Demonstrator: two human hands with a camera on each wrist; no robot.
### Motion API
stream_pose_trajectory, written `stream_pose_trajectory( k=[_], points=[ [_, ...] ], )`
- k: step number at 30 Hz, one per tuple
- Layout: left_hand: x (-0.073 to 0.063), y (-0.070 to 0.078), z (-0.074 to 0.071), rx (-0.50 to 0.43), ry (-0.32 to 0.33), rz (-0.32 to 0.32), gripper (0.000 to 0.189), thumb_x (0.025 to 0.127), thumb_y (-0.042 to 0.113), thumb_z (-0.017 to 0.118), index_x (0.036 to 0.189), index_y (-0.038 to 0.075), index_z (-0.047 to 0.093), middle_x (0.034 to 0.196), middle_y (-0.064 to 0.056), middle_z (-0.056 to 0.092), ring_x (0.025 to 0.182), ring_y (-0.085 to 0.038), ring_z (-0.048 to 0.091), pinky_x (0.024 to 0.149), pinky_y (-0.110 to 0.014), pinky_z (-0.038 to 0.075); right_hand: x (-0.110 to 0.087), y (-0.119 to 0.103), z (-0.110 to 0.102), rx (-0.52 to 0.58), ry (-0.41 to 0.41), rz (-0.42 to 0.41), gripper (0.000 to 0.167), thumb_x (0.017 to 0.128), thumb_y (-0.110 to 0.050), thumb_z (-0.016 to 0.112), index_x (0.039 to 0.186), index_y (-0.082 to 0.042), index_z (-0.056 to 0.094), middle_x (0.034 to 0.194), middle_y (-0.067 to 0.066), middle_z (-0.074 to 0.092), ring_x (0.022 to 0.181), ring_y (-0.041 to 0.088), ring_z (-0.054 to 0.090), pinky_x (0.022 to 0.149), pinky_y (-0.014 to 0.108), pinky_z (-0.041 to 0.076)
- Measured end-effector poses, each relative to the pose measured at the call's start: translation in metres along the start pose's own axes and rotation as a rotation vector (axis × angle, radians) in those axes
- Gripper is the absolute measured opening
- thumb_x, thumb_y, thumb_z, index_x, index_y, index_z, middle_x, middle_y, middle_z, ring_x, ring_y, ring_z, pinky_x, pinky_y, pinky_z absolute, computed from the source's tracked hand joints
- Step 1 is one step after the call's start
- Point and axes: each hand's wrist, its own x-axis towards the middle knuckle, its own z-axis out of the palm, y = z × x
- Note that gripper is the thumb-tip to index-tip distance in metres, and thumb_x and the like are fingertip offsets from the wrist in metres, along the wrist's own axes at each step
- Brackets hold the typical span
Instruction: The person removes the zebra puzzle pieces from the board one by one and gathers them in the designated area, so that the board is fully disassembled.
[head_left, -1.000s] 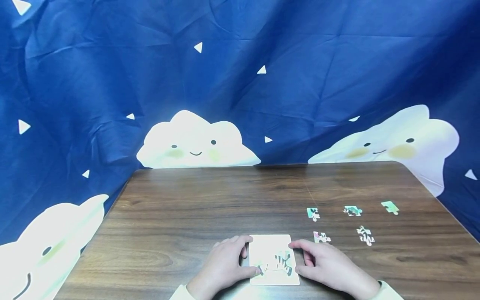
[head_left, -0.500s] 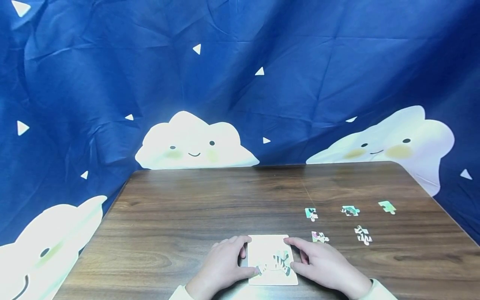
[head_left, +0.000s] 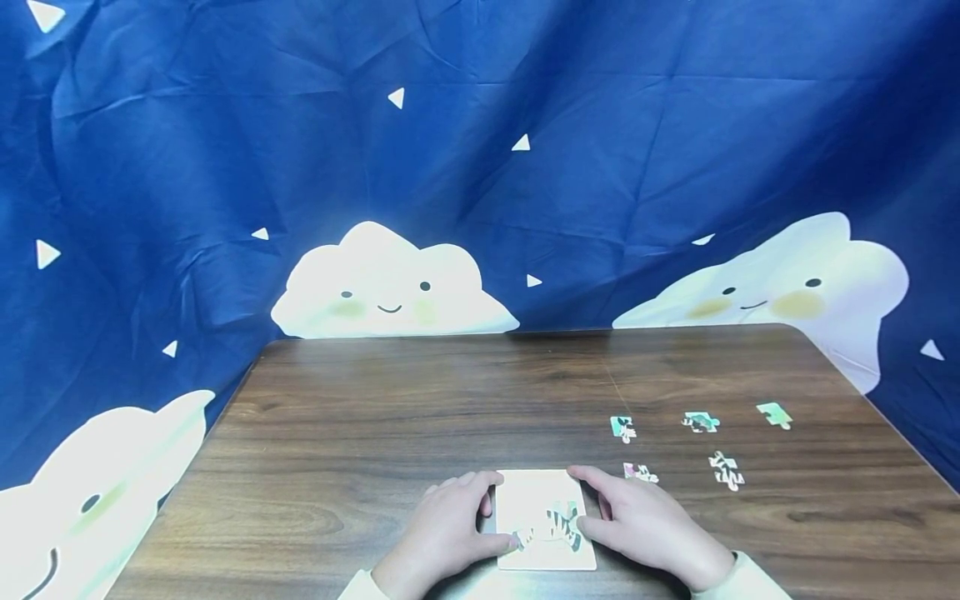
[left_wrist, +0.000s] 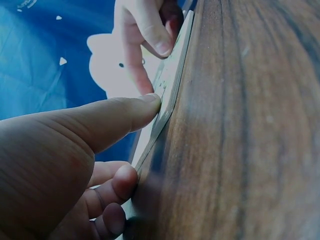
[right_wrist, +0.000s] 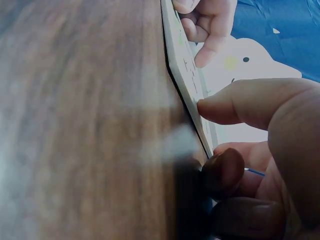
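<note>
In the head view a square white puzzle board (head_left: 534, 492) lies near the table's front, with zebra-patterned pieces (head_left: 562, 525) fitted in its lower part. My left hand (head_left: 446, 533) holds the board's left side, index finger at the far left corner and thumb on the near left part of its face. On the other side my right hand (head_left: 637, 521) grips the board, its index finger at the far right corner and thumb over the right edge. Both wrist views show the thin board (left_wrist: 175, 80) edge-on, the thumbs (right_wrist: 220, 105) on its face and other fingers curled by its edge.
Several loose puzzle pieces lie to the right: a green one (head_left: 776, 414), a green-and-dark one (head_left: 702, 422), a teal one (head_left: 622, 428), a striped one (head_left: 726, 471) and a pinkish one (head_left: 639, 472) beside the right hand. Behind the wooden table (head_left: 420, 392) hangs a blue cloth (head_left: 300, 150).
My right hand has shifted left onto the board, its index finger at the far corner and thumb further over the edge. The left hand and the board stay put.
</note>
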Motion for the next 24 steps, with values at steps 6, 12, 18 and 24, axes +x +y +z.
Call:
stream_pose_trajectory(
  k=[6, 12, 18, 24],
  points=[
    [0.0002, -0.0002, -0.0004, -0.009, -0.01, 0.001, 0.069, 0.071, 0.056, 0.08, 0.125, 0.017, 0.063, 0.081, 0.02, 0.044, 0.074, -0.001, 0.043, 0.074, -0.031, 0.039, 0.0041, -0.003, -0.0022, 0.007, -0.017, 0.044, 0.058, 0.082, -0.037, 0.074, 0.135, -0.017, 0.061, 0.063, -0.019, 0.044, 0.051, -0.002, 0.039, 0.061, 0.03, 0.046],
    [0.0003, -0.0001, -0.0007, -0.02, -0.012, 0.0, 0.069, 0.071, 0.055, 0.08, 0.126, 0.017, 0.063, 0.081, 0.019, 0.045, 0.073, -0.001, 0.043, 0.073, -0.03, 0.038, 0.0071, -0.0029, -0.0019, 0.037, 0.006, 0.071, 0.052, 0.078, -0.033, 0.075, 0.126, -0.018, 0.063, 0.064, -0.018, 0.045, 0.052, -0.002, 0.04, 0.054, 0.025, 0.039],
    [0.0007, -0.0005, 0.0001, -0.015, -0.007, 0.001, 0.069, 0.071, 0.055, 0.08, 0.126, 0.018, 0.063, 0.081, 0.02, 0.045, 0.074, -0.001, 0.043, 0.074, -0.031, 0.038, 0.0088, -0.0007, -0.0011, 0.087, 0.006, 0.083, 0.049, 0.078, -0.034, 0.078, 0.123, -0.021, 0.064, 0.064, -0.017, 0.046, 0.053, -0.001, 0.04, 0.049, 0.022, 0.033],
    [0.001, -0.0009, 0.0002, -0.015, -0.007, 0.004, 0.071, 0.07, 0.056, 0.081, 0.127, 0.017, 0.063, 0.081, 0.02, 0.045, 0.074, -0.002, 0.043, 0.074, -0.031, 0.038, 0.0072, -0.0031, -0.003, 0.117, -0.026, 0.031, 0.036, 0.084, -0.028, 0.074, 0.12, -0.025, 0.069, 0.066, -0.019, 0.046, 0.055, -0.002, 0.041, 0.06, 0.025, 0.041]
  ],
)
